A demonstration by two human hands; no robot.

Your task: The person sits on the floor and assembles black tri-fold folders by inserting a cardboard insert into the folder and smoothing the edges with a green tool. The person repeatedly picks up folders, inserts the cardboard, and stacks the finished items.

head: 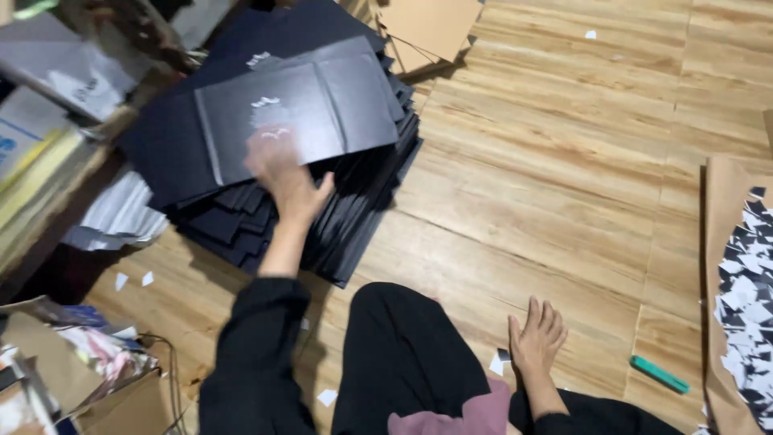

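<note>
One person sits on the wooden floor, and two hands show. The left hand reaches out to the tall stack of dark card sheets; its palm lies on the near edge of the top sheet, a dark folded cover that rests flat and slightly askew on the stack, up and left of the person's knees. That hand is blurred, so whether its grip has closed on the sheet or only presses it cannot be told. The right hand rests flat on the floor beside the black trouser leg, fingers spread apart, holding nothing.

The sheets in the stack are too many and too tightly fanned to count — only the top one shows whole. One teal stick-shaped tool lies on the floor right of the right hand, well apart from it. A few brown card pieces lie behind the stack, cut off by the top edge. At the right edge a brown sheet carries a heap of small black and white paper scraps — uncountable and cropped. Small white scraps dot the floor. On the left, papers and boxes are partly hidden and hard to make out.
</note>
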